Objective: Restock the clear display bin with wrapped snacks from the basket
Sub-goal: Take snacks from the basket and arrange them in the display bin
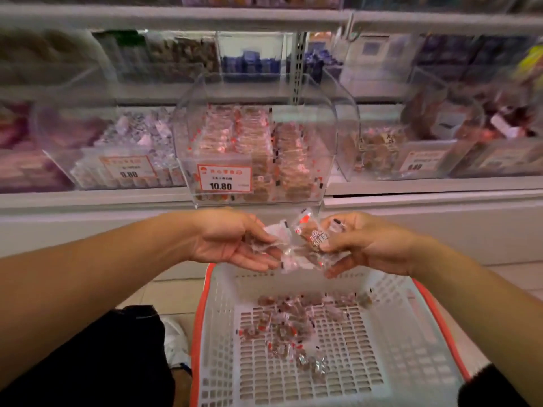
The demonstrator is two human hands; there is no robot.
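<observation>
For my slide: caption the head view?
Both hands hold wrapped snacks between basket and bin.

Head cam, looks fwd/down, close over basket [396, 333], facing shelf bin [332, 160].

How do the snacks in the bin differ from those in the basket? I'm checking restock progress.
The snacks in the clear bin stand packed in neat rows; the snacks in the basket lie loose and scattered. The bin's fill much of it; the basket's thinly cover part of its floor. Both are clear-wrapped brown pieces with red marks.
</observation>
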